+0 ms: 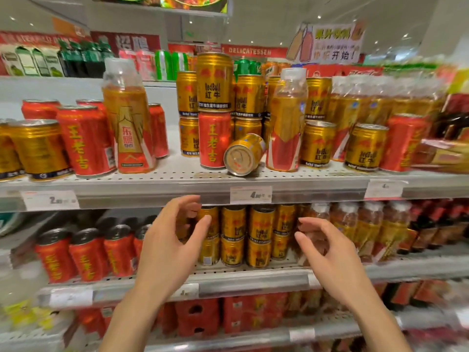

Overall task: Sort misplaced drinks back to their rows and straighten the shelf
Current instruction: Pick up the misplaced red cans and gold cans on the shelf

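The upper shelf (304,177) is carrying the mess & both hands are hovering below its front rail, so the step looks like picking the first misfit, nothing lifted yet. Left hand (167,247) & right hand (327,252) are both empty, fingers (203,221) spread & curled, gripping nothing. Next move prob. calls for reaching up over the rail to the tipped can w/o knocking the stack behind it. Counts, biggest first: 2 tall bottles out of place, a left bottle (128,118) standing among the red cans & a mid bottle (285,120) standing in front of the gold cans; more wrapped bottles are sitting at right, too blurred to count. Red cans: approx. 4 showing at left; 1 red can (214,142) is standing mid-shelf among the gold w/ a top gold can (214,81) stacked on it, & 1 right red can (403,142) is standing far right. Gold cans: 2 at far left, approx. 8 stacked in the mid block, 2 standing right of the mid bottle, & 1 tipped can (245,154) lying on its side at the shelf front, just beside the red can, end facing out.
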`<state>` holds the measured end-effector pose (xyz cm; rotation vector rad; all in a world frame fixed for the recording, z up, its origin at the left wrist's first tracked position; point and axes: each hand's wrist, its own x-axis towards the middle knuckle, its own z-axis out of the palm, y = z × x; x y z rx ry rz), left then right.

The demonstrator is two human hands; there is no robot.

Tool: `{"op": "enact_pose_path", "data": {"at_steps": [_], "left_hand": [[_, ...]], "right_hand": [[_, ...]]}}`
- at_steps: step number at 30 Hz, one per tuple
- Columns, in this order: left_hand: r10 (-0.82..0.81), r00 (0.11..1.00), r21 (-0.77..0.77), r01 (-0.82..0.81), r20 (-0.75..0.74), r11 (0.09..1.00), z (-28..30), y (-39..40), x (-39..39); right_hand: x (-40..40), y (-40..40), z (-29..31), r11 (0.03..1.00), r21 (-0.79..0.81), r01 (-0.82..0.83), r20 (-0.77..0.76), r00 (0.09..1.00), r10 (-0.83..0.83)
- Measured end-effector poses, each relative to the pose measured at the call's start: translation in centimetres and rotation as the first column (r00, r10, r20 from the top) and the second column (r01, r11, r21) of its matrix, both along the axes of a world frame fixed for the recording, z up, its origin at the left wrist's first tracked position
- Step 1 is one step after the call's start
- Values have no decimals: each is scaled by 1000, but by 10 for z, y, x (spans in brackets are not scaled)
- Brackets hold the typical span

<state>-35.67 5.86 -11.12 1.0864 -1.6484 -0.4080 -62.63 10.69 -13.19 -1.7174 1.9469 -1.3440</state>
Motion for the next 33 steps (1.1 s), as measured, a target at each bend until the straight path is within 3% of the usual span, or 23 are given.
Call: {"op": "enact_pose_path", "data": {"at_steps": [6,11,19,28,31,33], "left_hand": [[54,964,-248,13,260,969,27,-33,7],[172,889,-413,20,423,911,48,-58,7],[70,866,-300,95,494,949,48,-87,18],[49,892,-296,97,449,950,51,-91,16],[55,890,-295,91,453,951,50,-91,17],[60,890,-299,87,451,950,50,-91,18]], "right_hand": [[8,-16,41,985,-170,-4,-270,962,-43],[14,-41,78,955,-263,-139,-501,866,-12],[22,-85,112,923,-185,-338,-782,619,71],[32,-112,137,897,-31,-440,-926,350,140],[32,-115,141,885,-29,-465,-922,354,155],[30,-116,141,874,-58,-482,-899,407,164]]}}
